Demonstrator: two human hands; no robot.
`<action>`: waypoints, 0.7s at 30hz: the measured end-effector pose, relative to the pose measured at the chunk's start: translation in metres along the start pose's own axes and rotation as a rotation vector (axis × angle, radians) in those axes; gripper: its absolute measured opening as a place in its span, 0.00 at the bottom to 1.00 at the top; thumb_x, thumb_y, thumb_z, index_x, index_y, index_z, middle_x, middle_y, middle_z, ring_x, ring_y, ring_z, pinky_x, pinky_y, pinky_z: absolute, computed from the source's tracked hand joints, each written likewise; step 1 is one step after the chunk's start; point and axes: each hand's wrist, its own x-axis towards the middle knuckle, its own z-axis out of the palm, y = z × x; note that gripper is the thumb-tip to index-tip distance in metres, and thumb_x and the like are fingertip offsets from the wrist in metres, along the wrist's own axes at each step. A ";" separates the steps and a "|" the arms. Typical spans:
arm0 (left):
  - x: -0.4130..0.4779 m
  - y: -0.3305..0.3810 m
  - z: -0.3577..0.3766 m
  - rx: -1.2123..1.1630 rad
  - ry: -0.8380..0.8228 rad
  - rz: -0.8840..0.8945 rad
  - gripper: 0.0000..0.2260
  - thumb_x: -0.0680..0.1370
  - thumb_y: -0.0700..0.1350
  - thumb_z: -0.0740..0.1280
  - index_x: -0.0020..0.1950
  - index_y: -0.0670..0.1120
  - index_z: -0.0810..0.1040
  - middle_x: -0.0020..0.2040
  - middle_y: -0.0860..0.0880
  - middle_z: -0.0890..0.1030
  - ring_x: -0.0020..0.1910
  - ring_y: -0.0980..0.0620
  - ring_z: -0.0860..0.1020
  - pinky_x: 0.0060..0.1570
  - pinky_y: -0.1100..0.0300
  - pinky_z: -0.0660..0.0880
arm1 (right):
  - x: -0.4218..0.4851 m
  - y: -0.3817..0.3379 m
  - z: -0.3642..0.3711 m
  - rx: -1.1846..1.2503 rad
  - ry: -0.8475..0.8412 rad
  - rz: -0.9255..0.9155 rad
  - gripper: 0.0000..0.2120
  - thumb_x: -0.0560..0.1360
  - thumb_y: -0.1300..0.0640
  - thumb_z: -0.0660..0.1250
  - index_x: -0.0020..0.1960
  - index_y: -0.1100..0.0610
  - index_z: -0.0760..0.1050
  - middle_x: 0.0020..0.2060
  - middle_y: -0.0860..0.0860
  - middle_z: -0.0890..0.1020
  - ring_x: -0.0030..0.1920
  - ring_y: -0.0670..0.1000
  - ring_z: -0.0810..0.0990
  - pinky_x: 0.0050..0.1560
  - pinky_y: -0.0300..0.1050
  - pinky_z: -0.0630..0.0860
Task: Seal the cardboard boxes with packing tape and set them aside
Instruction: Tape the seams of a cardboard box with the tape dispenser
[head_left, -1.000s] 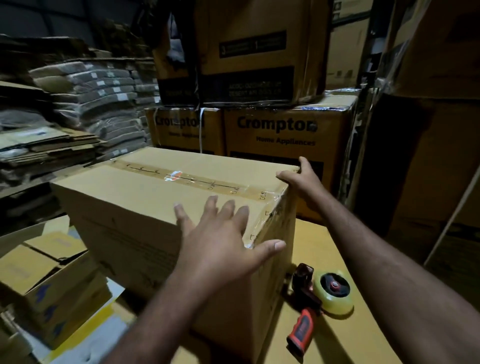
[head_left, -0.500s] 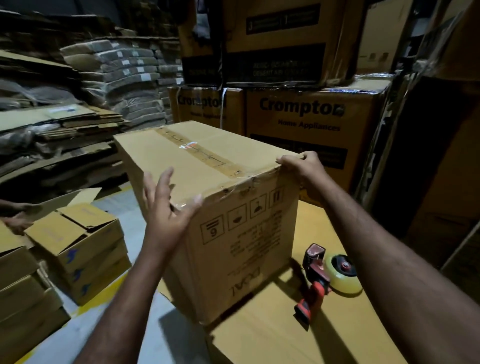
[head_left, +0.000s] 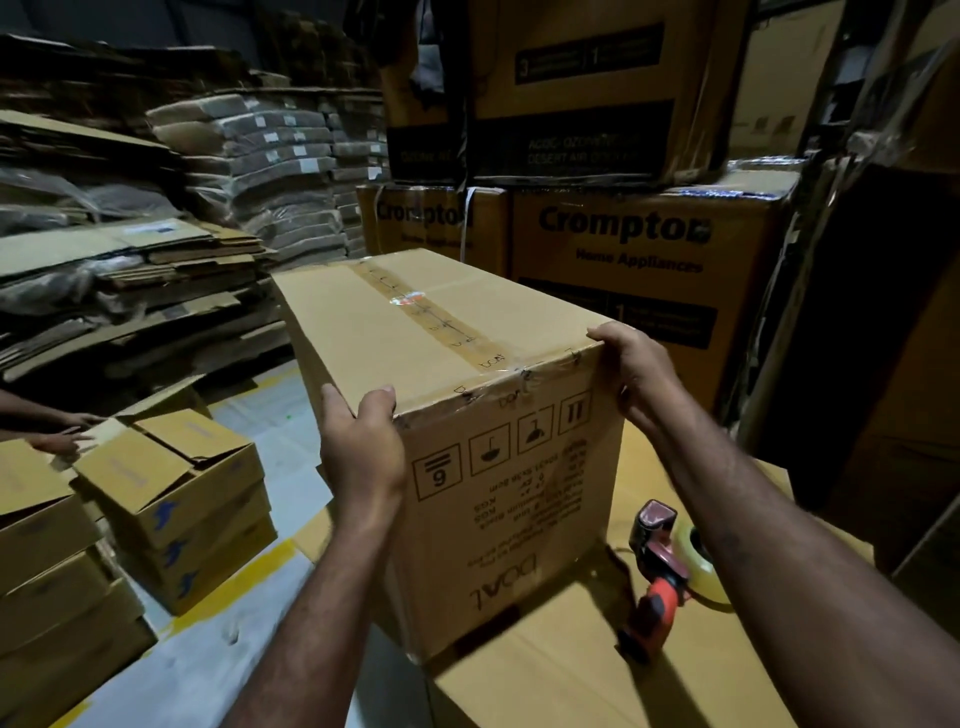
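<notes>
Head view: box (head_left: 467, 389) is sitting at the left edge of a cardboard surface (head_left: 571, 691), its left part hanging out over the floor (head_left: 270, 431). Cannot tell whether it is lifted clear. Tape (head_left: 431, 317) is running lengthwise down the middle of the box top and folding over onto the near face.

Left hand (head_left: 361, 447) is gripping the box's near top-left corner, fingers curled over the top edge. Right hand (head_left: 631, 369) is gripping the near top-right corner, fingers hooked over the edge.

Tape gun (head_left: 660, 566) is lying just right of the box, near its base, red handle pointing toward the camera.

Left of the box and lower, small boxes (head_left: 171, 499) are standing stacked, flaps open. Another person's hands (head_left: 62, 441) are resting on them at the far left. Behind the box, Crompton cartons (head_left: 639, 249) are standing stacked. Behind and left of the box, flat cardboard (head_left: 130, 270) is lying in piles.
</notes>
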 end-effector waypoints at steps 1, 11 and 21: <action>0.002 -0.001 -0.003 -0.029 -0.003 0.006 0.25 0.70 0.55 0.63 0.64 0.47 0.78 0.54 0.50 0.83 0.54 0.44 0.80 0.58 0.40 0.77 | -0.004 -0.002 0.001 0.018 0.007 -0.011 0.14 0.71 0.52 0.72 0.55 0.55 0.82 0.47 0.49 0.81 0.49 0.50 0.77 0.38 0.44 0.70; 0.008 0.046 -0.027 -0.250 -0.052 0.125 0.14 0.70 0.46 0.63 0.52 0.48 0.84 0.47 0.49 0.85 0.50 0.42 0.82 0.43 0.50 0.75 | -0.051 -0.064 -0.001 0.026 0.016 -0.279 0.15 0.74 0.52 0.72 0.60 0.51 0.79 0.50 0.50 0.81 0.49 0.50 0.82 0.35 0.43 0.79; -0.018 0.133 -0.025 -0.298 -0.112 0.542 0.09 0.74 0.52 0.68 0.50 0.54 0.84 0.49 0.49 0.84 0.52 0.49 0.82 0.55 0.48 0.79 | -0.150 -0.146 -0.050 -0.178 0.050 -0.758 0.22 0.67 0.40 0.74 0.56 0.47 0.73 0.53 0.45 0.78 0.52 0.43 0.80 0.45 0.42 0.81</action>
